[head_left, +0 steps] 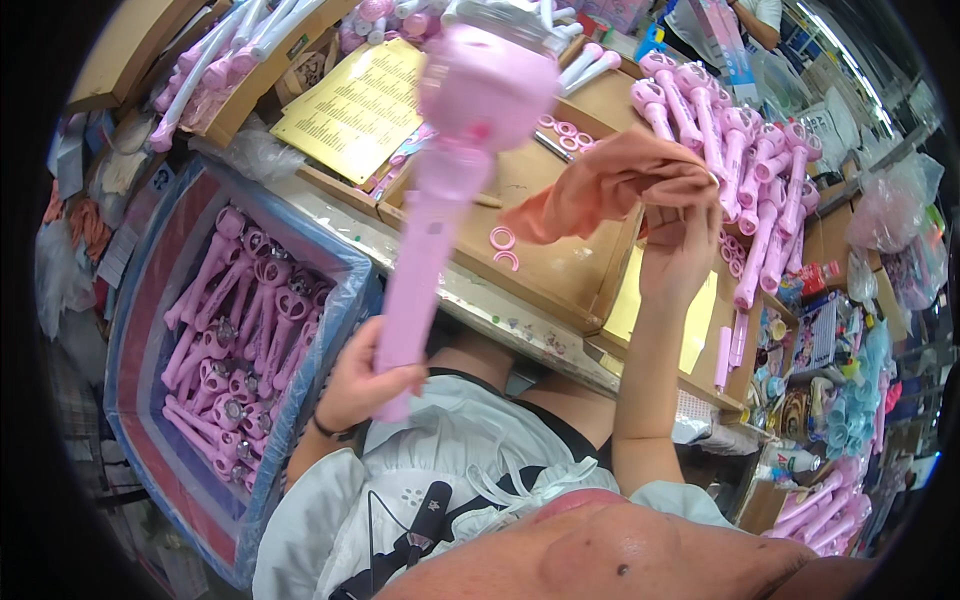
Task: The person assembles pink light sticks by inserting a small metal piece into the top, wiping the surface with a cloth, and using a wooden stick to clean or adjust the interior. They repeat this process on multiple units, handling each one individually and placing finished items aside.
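My left hand (362, 382) grips the lower end of a pink toy wand (440, 190), held upright and close to the camera, its round head blurred near the top of the view. My right hand (678, 250) is raised to the right of it and holds an orange cloth (610, 180) by its upper edge; the cloth hangs beside the wand's head without clearly touching it. Both forearms rise from my lap over a white garment.
A blue-lined bin (150, 300) at my left holds several pink wands (235, 330). A cardboard tray (560, 265) in front carries pink rings (502, 238) and a yellow sheet (355, 105). More wands (745, 150) lie at the right. Clutter (840, 400) fills the right side.
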A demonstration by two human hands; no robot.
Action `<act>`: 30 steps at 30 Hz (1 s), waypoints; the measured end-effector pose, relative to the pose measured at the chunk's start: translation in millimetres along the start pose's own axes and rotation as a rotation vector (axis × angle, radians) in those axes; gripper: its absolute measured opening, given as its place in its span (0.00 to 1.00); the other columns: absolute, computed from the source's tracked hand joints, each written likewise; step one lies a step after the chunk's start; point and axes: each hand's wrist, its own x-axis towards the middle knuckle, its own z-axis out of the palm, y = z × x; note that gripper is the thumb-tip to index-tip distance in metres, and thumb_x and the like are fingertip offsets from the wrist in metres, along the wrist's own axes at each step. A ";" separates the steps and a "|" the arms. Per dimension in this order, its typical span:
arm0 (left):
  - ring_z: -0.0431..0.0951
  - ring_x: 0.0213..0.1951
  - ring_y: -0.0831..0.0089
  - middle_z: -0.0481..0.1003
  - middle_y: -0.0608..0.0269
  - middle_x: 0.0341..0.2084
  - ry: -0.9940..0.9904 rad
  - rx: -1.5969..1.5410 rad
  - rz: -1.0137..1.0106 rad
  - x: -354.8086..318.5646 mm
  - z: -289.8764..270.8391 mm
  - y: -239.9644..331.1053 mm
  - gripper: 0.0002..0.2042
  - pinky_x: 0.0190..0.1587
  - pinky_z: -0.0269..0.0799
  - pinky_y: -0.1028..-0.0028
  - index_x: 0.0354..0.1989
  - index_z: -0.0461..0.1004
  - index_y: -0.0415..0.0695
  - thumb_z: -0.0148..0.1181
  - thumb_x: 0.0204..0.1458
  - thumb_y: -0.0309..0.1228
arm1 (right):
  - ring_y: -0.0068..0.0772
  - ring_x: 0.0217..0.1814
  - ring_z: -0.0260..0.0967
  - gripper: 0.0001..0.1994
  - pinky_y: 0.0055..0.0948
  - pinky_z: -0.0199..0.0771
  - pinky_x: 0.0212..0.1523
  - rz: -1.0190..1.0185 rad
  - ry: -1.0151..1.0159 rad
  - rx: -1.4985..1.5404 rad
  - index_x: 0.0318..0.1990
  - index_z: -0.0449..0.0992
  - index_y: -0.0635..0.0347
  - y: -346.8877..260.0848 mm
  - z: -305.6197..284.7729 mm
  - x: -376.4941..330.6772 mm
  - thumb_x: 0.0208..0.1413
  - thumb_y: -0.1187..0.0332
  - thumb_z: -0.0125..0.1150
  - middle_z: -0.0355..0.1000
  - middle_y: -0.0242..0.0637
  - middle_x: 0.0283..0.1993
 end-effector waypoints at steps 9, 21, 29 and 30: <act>0.76 0.28 0.73 0.73 0.58 0.28 -0.089 0.358 -0.023 51.0 75.2 -50.7 0.22 0.33 0.73 0.74 0.52 0.62 0.38 0.60 0.48 0.29 | 0.29 0.52 0.63 0.18 0.24 0.64 0.52 -0.132 0.119 -0.611 0.44 0.65 0.66 52.3 23.8 -59.7 0.46 0.80 0.63 0.64 0.37 0.44; 0.78 0.30 0.62 0.74 0.49 0.30 -0.163 0.530 0.110 55.5 80.2 -59.4 0.25 0.34 0.72 0.69 0.51 0.62 0.37 0.62 0.46 0.35 | 0.22 0.31 0.67 0.08 0.24 0.67 0.31 0.524 0.019 0.025 0.36 0.75 0.60 40.2 11.5 -61.2 0.53 0.66 0.56 0.71 0.30 0.32; 0.74 0.38 0.74 0.73 0.54 0.36 -0.304 0.012 -0.054 60.4 72.9 -69.0 0.24 0.41 0.69 0.75 0.51 0.62 0.33 0.62 0.47 0.29 | 0.24 0.41 0.70 0.13 0.25 0.72 0.39 0.803 0.003 0.010 0.44 0.71 0.63 34.5 24.6 -141.7 0.50 0.72 0.58 0.71 0.37 0.36; 0.73 0.41 0.76 0.73 0.57 0.35 -0.390 -0.007 -0.106 60.0 70.0 -64.5 0.19 0.43 0.69 0.77 0.47 0.67 0.34 0.61 0.47 0.26 | 0.26 0.43 0.70 0.17 0.26 0.72 0.41 0.773 -0.092 0.078 0.48 0.67 0.65 30.0 21.0 -140.5 0.49 0.77 0.59 0.72 0.39 0.39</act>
